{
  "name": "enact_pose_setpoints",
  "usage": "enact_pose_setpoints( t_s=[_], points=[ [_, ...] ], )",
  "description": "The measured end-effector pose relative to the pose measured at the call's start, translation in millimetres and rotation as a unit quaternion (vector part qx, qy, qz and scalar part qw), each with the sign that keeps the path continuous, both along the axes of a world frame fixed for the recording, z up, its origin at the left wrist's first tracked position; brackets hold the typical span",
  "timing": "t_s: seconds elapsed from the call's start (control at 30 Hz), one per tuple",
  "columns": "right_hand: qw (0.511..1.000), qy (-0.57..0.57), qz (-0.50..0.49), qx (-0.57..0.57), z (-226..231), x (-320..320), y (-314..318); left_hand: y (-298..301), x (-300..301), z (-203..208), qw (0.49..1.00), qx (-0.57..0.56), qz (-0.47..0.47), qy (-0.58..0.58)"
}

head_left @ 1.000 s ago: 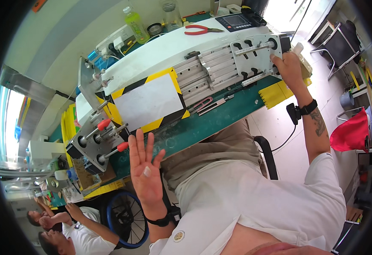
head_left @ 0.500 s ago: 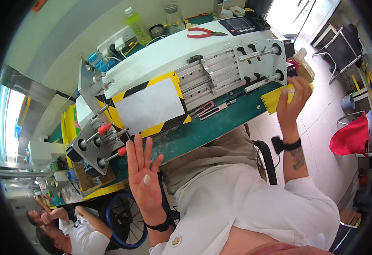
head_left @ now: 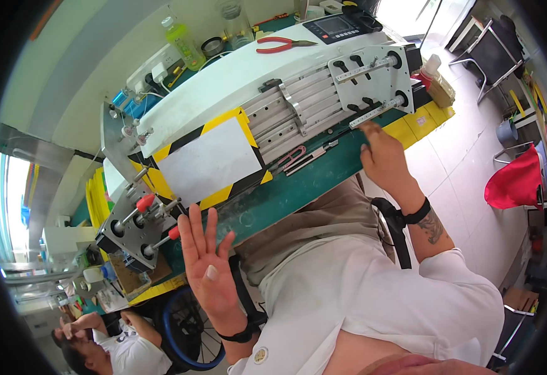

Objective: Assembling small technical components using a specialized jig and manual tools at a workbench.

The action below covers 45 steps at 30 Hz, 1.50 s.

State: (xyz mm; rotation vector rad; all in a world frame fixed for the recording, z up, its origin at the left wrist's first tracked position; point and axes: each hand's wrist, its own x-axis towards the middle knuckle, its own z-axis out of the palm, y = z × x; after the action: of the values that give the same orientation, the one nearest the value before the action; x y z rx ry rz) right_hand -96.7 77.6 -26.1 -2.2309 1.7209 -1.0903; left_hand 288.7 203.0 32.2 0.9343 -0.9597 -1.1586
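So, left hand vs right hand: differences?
The left hand shows its palm, the right hand its back. The left hand's fingers are mostly straight, the right hand's bent. The left hand is by a red cap, the right hand by a metal bar. Both wear black wristbands.

From my end I see the long white-and-silver machine [head_left: 270,115] aslant on the green tabletop [head_left: 323,175], its grooved metal bed [head_left: 321,98] beside a yellow-and-black-edged white panel [head_left: 211,156], red-tipped rods [head_left: 145,202] at its left end.
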Motion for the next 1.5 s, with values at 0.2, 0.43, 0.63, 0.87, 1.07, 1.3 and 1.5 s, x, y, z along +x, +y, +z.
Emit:
enact_pose_setpoints(
  t_s=[0.2, 0.43, 0.63, 0.87, 1.07, 1.3, 1.5],
  points=[
    [0.993, -0.047, -0.091, -0.066, 21, -46, 20, 3, -1, -2, 1.000, 0.004, 0.003, 0.004],
    [0.971, 0.144, -0.112, -0.155, 60, -101, -66, 0, 2, -1, 1.000, 0.004, -0.006, 0.012],
    [0.987, 0.094, -0.129, 0.035, 70, -98, -92, 1, 1, -4, 1.000, -0.007, -0.003, 0.021],
    [0.991, 0.071, -0.099, -0.060, 67, -88, -91, 3, 3, -4, 1.000, -0.001, 0.002, 0.029],
    [0.988, 0.097, -0.101, -0.065, 62, -93, -97, 2, 5, -4, 1.000, -0.011, -0.002, 0.018],
    [0.962, 0.207, -0.121, -0.127, 31, -124, -104, 8, 4, -2, 0.999, 0.006, 0.007, 0.033],
    [0.962, 0.229, -0.145, 0.044, 61, -126, -93, 13, 7, -9, 0.997, 0.024, -0.027, 0.068]
  ],
)
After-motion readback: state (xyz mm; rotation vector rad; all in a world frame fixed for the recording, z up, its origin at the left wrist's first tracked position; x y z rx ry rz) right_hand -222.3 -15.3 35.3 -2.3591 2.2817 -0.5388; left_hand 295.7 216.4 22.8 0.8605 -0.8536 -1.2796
